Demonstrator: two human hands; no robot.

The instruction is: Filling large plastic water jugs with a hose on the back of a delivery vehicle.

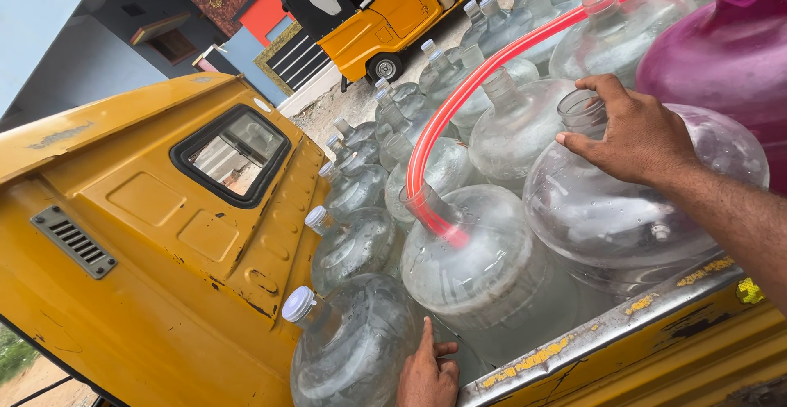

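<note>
- Your right hand (638, 138) rests on the shoulder of an open clear jug (623, 202), fingers spread and curled beside its uncapped neck. It is a loose hold, not a closed grip, and the wet, rounded plastic could slide out from under your palm.
- That jug sits at the truck bed's rear edge, just inside the yellow metal rim (607, 333). If you tip it toward yourself, it could roll over the rim.
- The red hose (459, 112) runs into the neck of the neighbouring jug (484, 268), touching yours. A nudge to either could pull the hose out and spill water across the bed.
- Your left hand (428, 372) lies flat and open, holding nothing, against a capped jug (352, 345) at the bed's corner beside the rim. Fingers there could get pinched between jug and metal if the load shifts.
- The purple jug (721, 54) stands close behind your right forearm, so a quick lift could knock it.
</note>
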